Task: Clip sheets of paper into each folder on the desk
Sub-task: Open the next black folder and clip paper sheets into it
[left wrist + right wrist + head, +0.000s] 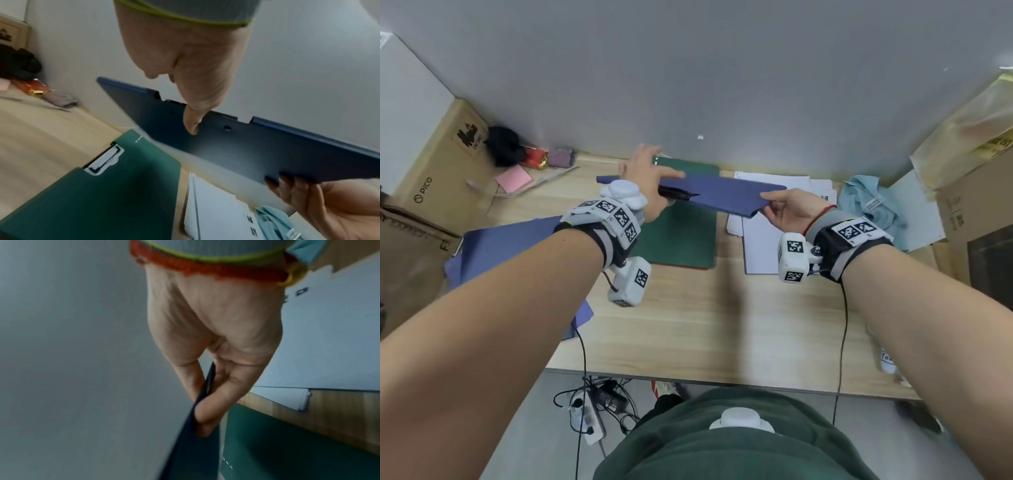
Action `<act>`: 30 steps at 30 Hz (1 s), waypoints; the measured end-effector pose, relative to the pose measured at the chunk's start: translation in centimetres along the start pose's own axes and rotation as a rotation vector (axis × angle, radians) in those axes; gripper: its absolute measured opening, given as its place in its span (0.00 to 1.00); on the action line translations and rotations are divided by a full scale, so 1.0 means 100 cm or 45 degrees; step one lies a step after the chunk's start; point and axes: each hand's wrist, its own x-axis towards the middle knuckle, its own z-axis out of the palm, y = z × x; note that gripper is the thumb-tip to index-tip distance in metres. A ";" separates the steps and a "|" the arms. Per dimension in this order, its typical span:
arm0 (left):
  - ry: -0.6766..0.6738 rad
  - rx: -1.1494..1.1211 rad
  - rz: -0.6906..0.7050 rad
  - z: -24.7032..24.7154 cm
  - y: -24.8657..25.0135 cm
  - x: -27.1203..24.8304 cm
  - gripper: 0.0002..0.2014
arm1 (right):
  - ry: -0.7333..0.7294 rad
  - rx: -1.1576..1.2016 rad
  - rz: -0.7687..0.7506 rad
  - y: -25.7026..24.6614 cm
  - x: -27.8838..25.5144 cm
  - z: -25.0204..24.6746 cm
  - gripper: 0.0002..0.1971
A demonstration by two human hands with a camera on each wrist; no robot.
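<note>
A flat blue plastic folder (722, 195) is held in the air above the far middle of the light wooden desk (705, 329), over a dark green folder (685, 236) that lies flat there. The left hand (645, 178) grips its clip end: the thumb presses the underside while the fingers (671, 174) lie over the top face. The right hand (789, 209) pinches the opposite short edge, thumb above, fingers curled beneath. A stack of white paper sheets (763, 246) lies just right of the green folder. Another blue folder (500, 246) rests open at the left edge.
</note>
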 end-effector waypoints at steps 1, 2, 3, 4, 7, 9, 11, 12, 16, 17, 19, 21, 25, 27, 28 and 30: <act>0.065 -0.043 -0.145 0.007 -0.002 -0.002 0.31 | -0.016 0.027 0.009 0.004 0.001 -0.002 0.04; 0.162 -0.191 -0.373 0.009 -0.002 -0.004 0.33 | -0.039 0.051 0.001 0.008 0.001 -0.003 0.06; 0.245 -0.471 -0.659 0.008 -0.001 -0.005 0.30 | -0.060 0.072 -0.016 0.012 0.000 -0.004 0.08; 0.236 -0.768 -0.877 0.009 -0.001 -0.006 0.25 | -0.078 0.102 -0.031 0.017 0.000 -0.006 0.09; -0.241 -1.404 -1.023 0.014 0.008 -0.016 0.18 | -0.133 0.114 -0.079 0.030 0.000 -0.009 0.13; -0.341 -1.701 -0.972 0.018 0.014 -0.024 0.20 | -0.172 0.076 -0.096 0.037 0.000 -0.008 0.14; -0.356 -1.644 -0.926 0.030 0.019 -0.021 0.19 | -0.188 0.018 -0.090 0.042 0.002 -0.006 0.15; -0.347 -1.581 -0.935 0.035 0.022 -0.020 0.19 | -0.186 -0.013 -0.080 0.044 0.002 -0.007 0.15; -0.357 -1.511 -0.965 0.046 0.017 -0.016 0.19 | -0.073 -0.030 -0.068 0.049 0.007 -0.015 0.16; -0.356 -1.493 -0.954 0.048 0.015 -0.016 0.19 | -0.009 0.020 -0.078 0.050 0.008 -0.019 0.17; -0.335 -1.415 -0.914 0.049 0.008 -0.019 0.21 | 0.123 -0.037 -0.090 0.050 0.010 -0.027 0.16; -0.346 -1.283 -0.843 0.050 0.004 -0.024 0.26 | 0.228 -0.320 -0.078 0.049 0.012 -0.037 0.19; -0.600 -1.000 -0.644 0.068 -0.003 -0.037 0.35 | 0.209 -0.651 0.042 0.060 0.018 -0.053 0.27; -0.675 -0.863 -0.601 0.087 -0.005 -0.042 0.33 | 0.211 -0.714 0.106 0.073 0.025 -0.060 0.24; -0.668 -0.858 -0.604 0.090 -0.005 -0.044 0.31 | 0.212 -0.713 0.093 0.076 0.025 -0.059 0.23; -0.648 -0.839 -0.605 0.100 -0.005 -0.052 0.31 | 0.221 -0.685 0.090 0.085 0.024 -0.059 0.20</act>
